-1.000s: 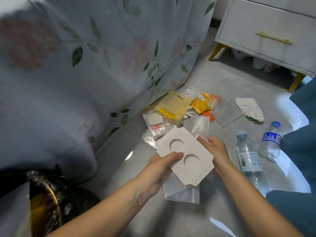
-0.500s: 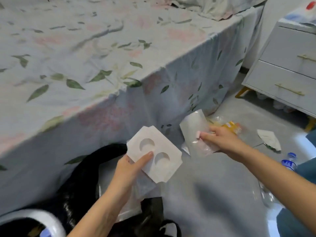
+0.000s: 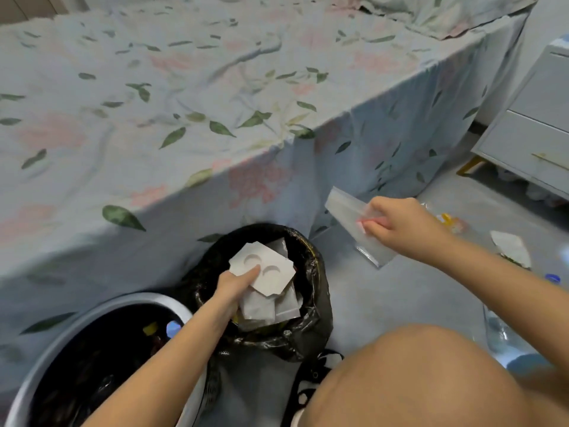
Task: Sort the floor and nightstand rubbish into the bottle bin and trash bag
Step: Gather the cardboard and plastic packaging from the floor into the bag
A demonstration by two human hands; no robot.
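My left hand [image 3: 235, 285] grips a white card insert [image 3: 271, 274] with two round cut-outs, together with clear plastic sleeves [image 3: 258, 306] under it, right over the mouth of the black trash bag [image 3: 311, 328]. My right hand [image 3: 397, 226] pinches a clear plastic bag [image 3: 348, 217] in the air to the right of the trash bag, above the floor. The grey bottle bin [image 3: 101, 306] stands at lower left, dark inside with a few items showing.
The bed with a floral sheet [image 3: 215, 103] fills the left and top. A white nightstand [image 3: 529, 131] stands at right. More rubbish lies on the floor at right: a yellow wrapper [image 3: 446, 218], a white paper [image 3: 508, 246], clear bottles [image 3: 498, 331]. My knee [image 3: 415, 374] is at bottom right.
My view swung left from the floor pile to the bins. My left hand carried the card insert and sleeves down over the trash bag; my right hand followed with the clear plastic bag.
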